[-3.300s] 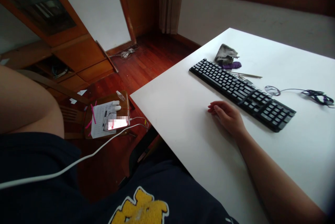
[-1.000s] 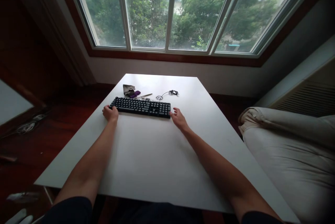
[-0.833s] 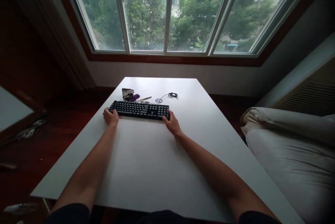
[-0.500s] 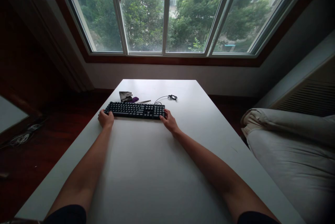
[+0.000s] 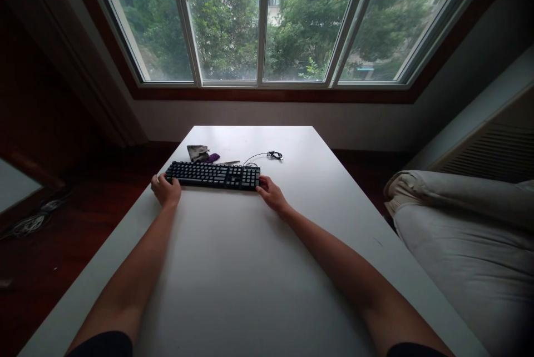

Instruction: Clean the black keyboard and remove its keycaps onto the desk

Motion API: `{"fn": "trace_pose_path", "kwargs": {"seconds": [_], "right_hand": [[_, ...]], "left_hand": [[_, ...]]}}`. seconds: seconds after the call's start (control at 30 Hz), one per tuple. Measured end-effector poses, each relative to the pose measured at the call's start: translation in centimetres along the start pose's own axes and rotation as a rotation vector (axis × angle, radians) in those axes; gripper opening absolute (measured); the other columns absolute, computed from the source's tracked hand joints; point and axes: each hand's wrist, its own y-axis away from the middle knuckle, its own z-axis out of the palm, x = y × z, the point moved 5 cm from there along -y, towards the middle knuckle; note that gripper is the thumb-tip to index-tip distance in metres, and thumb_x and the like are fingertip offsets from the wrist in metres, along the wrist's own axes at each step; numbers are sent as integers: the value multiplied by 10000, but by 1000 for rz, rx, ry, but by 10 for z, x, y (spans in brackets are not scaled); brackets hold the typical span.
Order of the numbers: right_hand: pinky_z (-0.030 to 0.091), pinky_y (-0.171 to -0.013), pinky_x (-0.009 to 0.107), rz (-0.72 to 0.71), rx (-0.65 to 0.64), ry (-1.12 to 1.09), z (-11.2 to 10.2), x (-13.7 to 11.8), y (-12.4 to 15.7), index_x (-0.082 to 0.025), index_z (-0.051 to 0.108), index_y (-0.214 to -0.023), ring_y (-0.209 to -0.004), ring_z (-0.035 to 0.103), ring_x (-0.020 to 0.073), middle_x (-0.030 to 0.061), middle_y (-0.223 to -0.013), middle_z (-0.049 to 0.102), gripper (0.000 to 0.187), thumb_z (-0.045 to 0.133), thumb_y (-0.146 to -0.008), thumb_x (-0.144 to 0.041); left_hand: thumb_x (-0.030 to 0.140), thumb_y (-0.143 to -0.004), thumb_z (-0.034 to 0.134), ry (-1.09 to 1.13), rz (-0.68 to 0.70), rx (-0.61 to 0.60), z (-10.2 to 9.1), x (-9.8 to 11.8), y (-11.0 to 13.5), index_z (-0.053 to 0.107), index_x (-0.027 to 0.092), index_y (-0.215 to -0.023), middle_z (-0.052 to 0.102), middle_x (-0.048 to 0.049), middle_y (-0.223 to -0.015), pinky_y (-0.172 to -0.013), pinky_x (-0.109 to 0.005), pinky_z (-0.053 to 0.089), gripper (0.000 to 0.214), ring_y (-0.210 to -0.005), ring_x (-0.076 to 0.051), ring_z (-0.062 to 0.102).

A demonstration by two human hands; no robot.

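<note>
White table (image 5: 250,268) under a wide window (image 5: 258,18) fills my view, with trees outside and a pale cushion (image 5: 463,234) off to my right. On the far half of the table lies the keyboard (image 5: 212,174), black, set crosswise with its long side toward me. My left hand (image 5: 166,190) is at the keyboard's left end, fingers curled around the corner, thumb against the near edge; I read it as gripping that end. My right hand (image 5: 271,193) is at the right end, fingers partly bent and touching the side of the keyboard, palm low on the table. I cannot tell whether the right fingers reach under the edge or only press against it. Both forearms stretch out from the bottom of the frame, sleeves cut off there. Just behind the keyboard sit a grey cloth (image 5: 197,152), a purple thing (image 5: 212,157) touching it, a thin stick (image 5: 228,162) and a coiled cable (image 5: 267,155); they are too small for me to name more closely. Left of the table the floor (image 5: 45,234) is dark wood, with something tangled lying on it that I cannot make out.
</note>
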Motion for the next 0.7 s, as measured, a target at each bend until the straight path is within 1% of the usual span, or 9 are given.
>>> {"fn": "trace_pose_path", "kwargs": {"seconds": [0.03, 0.1, 0.17, 0.3, 0.37, 0.43, 0.5, 0.6, 0.7], "right_hand": [[506, -984, 388, -15, 0, 37, -5, -1, 4, -217, 529, -1305, -1096, 640, 205, 88, -1260, 641, 438, 565, -887, -343], [504, -977, 391, -53, -9, 139, -17, -2, 14, -214, 569, -1262, -1077, 639, 210, 90, -1223, 651, 385, 546, -897, -333], [490, -992, 405, -97, -32, 255, -29, -5, 28, -221, 612, -1208, -1101, 624, 222, 93, -1236, 638, 329, 531, -905, -318], [417, -1085, 446, -193, -124, 446, -40, -10, 56, -233, 635, -1205, -1285, 511, 259, 107, -1373, 561, 318, 549, -907, -303], [388, -1113, 457, -224, -167, 504, -43, -11, 66, -238, 633, -1226, -1322, 479, 269, 107, -1402, 544, 339, 568, -902, -313], [376, -1124, 457, -247, -194, 528, -47, -11, 70, -239, 635, -1236, -1325, 479, 272, 105, -1407, 546, 350, 577, -899, -316], [378, -1123, 455, -257, -204, 535, -51, -10, 71, -236, 643, -1231, -1318, 489, 272, 105, -1400, 556, 346, 575, -900, -313], [356, -1138, 464, -237, -205, 561, -55, -7, 71, -240, 633, -1266, -1342, 470, 276, 104, -1424, 541, 375, 572, -909, -337], [250, -1187, 508, -188, -218, 628, -49, -4, 76, -252, 563, -1380, -1432, 354, 310, 112, -1526, 434, 525, 591, -901, -465]], "left_hand": [[237, -833, 551, 6, 81, -3, -2, 10, 6, 524, 111, -1261, 398, -201, -1453, -1150, -472, 289, 446, -1348, -335, 377], [223, -853, 527, 50, 273, -90, -2, 38, 26, 533, 126, -1260, 397, -180, -1466, -1168, -460, 273, 418, -1367, -314, 365], [207, -870, 500, 95, 445, -242, 1, 71, 54, 564, 162, -1231, 442, -145, -1441, -1163, -457, 292, 369, -1358, -298, 389], [189, -891, 471, 204, 875, -645, 7, 136, 131, 637, 224, -1127, 560, -86, -1331, -1103, -434, 390, 291, -1237, -257, 510], [210, -897, 482, 223, 1005, -746, 6, 156, 163, 644, 228, -1132, 590, -83, -1286, -1066, -419, 427, 286, -1178, -249, 542], [235, -889, 513, 208, 1068, -793, 5, 168, 184, 631, 223, -1179, 598, -92, -1276, -1063, -420, 431, 314, -1172, -257, 541], [261, -894, 523, 190, 1090, -804, 6, 175, 194, 616, 212, -1227, 583, -103, -1308, -1089, -422, 410, 349, -1204, -262, 522], [318, -918, 510, 154, 1089, -811, 11, 174, 199, 583, 196, -1306, 532, -118, -1396, -1139, -435, 350, 414, -1287, -270, 470], [426, -936, 496, 101, 1085, -832, 16, 167, 203, 503, 206, -1421, 431, -121, -1512, -1185, -473, 261, 533, -1391, -290, 372]]}}
